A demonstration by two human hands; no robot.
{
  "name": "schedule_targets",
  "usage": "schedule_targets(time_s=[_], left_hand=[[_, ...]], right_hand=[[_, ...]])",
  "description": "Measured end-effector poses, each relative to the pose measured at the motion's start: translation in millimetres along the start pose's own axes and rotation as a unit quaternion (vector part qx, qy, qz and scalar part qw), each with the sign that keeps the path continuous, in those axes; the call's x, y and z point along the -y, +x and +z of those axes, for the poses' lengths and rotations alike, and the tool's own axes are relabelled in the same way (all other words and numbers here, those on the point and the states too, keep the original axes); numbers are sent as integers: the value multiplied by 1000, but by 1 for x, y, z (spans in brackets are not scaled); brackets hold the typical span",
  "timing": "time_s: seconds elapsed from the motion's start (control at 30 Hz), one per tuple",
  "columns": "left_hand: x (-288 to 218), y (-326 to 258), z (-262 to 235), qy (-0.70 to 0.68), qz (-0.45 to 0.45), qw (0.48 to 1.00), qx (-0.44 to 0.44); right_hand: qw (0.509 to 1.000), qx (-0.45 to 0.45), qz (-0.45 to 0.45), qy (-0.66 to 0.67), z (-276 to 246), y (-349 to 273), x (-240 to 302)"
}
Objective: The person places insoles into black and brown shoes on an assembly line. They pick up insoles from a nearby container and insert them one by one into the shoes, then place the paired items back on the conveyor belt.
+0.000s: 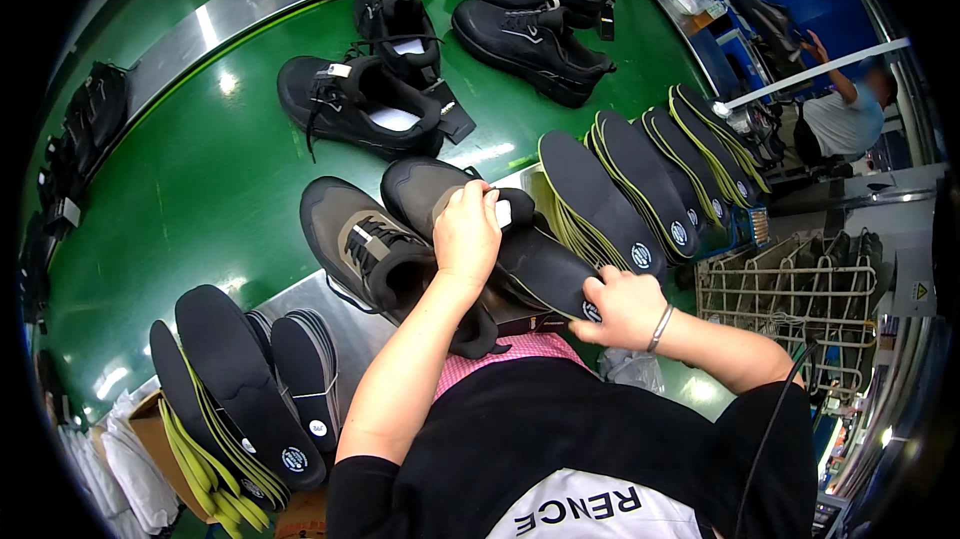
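My left hand [468, 236] is closed around the tongue of a brown-grey and black shoe [412, 189], right in front of me. A black insole [545, 271] with a yellow-green edge lies partly inside that shoe's opening. Its heel end is pinched in my right hand [622, 309], which has a metal bangle at the wrist. The insole's front end is hidden in the shoe. Beside it on the left, a matching laced shoe [362, 244] stands on the work surface, close to my left forearm.
Stacked insoles [575, 189] stand to the right, and more insole stacks [240, 379] at the lower left. Black shoes with tags [360, 109] sit farther off on the green table [225, 189]. At right are a wire rack [790, 284] and another person [845, 119].
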State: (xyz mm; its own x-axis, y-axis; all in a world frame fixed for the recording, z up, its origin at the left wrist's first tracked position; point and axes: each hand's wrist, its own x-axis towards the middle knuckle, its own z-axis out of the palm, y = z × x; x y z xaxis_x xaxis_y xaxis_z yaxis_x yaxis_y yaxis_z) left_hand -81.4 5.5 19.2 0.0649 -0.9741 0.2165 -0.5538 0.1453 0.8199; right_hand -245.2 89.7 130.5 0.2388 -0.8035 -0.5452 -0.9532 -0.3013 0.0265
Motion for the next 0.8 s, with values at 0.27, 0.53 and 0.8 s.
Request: schedule_targets(time_s=[0.27, 0.53, 0.8], left_hand=[[-4, -1, 2, -46, 17, 999, 15], [-8, 0, 3, -45, 13, 999, 10], [-13, 0, 6, -38, 26, 999, 19]], right_hand=[[985, -137, -97, -41, 24, 56, 10], [983, -9, -138, -120, 52, 95, 9], [960, 168, -158, -158, 37, 107, 1]])
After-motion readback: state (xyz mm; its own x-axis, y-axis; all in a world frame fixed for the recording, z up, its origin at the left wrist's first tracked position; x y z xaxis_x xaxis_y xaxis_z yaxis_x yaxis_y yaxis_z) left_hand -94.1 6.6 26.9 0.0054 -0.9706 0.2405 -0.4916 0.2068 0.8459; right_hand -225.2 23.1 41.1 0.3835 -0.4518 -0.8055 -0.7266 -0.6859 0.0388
